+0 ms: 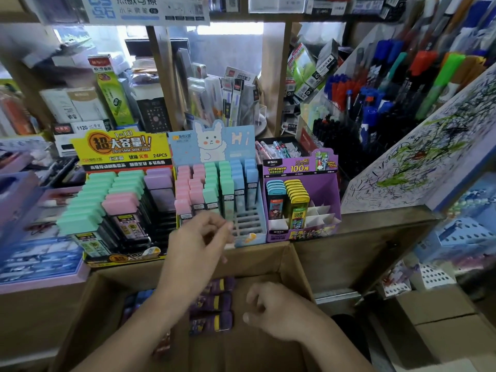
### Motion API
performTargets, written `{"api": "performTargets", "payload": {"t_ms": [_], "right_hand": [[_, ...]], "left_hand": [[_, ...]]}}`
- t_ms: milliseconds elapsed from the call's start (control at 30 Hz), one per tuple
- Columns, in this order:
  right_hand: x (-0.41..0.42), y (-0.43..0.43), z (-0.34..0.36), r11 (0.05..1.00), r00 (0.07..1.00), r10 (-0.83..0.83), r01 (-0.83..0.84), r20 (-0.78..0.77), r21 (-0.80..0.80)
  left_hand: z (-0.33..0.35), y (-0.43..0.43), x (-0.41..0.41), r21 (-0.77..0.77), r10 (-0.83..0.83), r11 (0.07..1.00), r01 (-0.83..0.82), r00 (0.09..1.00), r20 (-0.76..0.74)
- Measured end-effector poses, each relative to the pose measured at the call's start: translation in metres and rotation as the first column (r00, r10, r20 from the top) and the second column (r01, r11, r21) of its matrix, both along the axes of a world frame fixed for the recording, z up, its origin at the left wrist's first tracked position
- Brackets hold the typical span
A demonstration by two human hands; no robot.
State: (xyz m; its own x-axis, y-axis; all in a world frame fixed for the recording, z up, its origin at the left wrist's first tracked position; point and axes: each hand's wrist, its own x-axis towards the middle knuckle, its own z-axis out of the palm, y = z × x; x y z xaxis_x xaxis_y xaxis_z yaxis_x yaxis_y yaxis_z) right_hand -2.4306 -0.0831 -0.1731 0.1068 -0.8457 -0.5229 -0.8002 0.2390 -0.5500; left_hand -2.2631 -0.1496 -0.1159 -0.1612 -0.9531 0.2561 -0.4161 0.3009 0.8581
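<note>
Left hand [198, 237]: fingertips smeared by motion; whether they pinch anything, I can't tell.
Right hand [273, 310]: curled fingers hide whatever lies under them.
Purple packs [214, 302]: dim, print unreadable, partly behind the forearm [161, 304].
Carton [295, 264]: near side cut off at the bottom edge.
Top sign [145, 9]: upper part cropped.

I see a wooden shelf [362, 237] carrying three display boxes side by side: a yellow box [120, 157] of lead cases on the left, a blue box [185, 154] in the middle, and a purple box [331, 191] on the right.
</note>
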Motion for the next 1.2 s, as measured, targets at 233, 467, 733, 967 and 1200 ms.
{"api": "performTargets", "payload": {"t_ms": [233,467,733,967,1200], "right_hand": [[0.008,-0.008,0.004,1.000,0.999,0.007,-0.008,-0.035,-0.020],[0.040,-0.023,0.002,0.986,0.988,0.125,-0.134,-0.096,-0.095],[0.055,-0.022,-0.029,0.948,0.915,0.289,-0.314,-0.281,-0.049],[0.062,-0.023,-0.020,0.932,0.858,0.268,-0.347,-0.438,-0.109],[0.052,-0.020,-0.011,0.953,0.888,0.221,-0.285,-0.403,-0.103]], "left_hand": [[-0.046,0.033,0.072,0.285,0.074,0.947,-0.151,0.962,0.261],[-0.080,0.034,0.073,0.301,-0.171,0.953,-0.029,0.770,0.615],[-0.106,0.031,0.070,0.198,-0.182,0.979,0.039,0.596,0.782],[-0.116,0.036,0.066,0.132,-0.181,0.983,0.126,0.590,0.787],[-0.120,0.042,0.057,0.196,-0.269,0.963,0.185,0.603,0.751]]}}
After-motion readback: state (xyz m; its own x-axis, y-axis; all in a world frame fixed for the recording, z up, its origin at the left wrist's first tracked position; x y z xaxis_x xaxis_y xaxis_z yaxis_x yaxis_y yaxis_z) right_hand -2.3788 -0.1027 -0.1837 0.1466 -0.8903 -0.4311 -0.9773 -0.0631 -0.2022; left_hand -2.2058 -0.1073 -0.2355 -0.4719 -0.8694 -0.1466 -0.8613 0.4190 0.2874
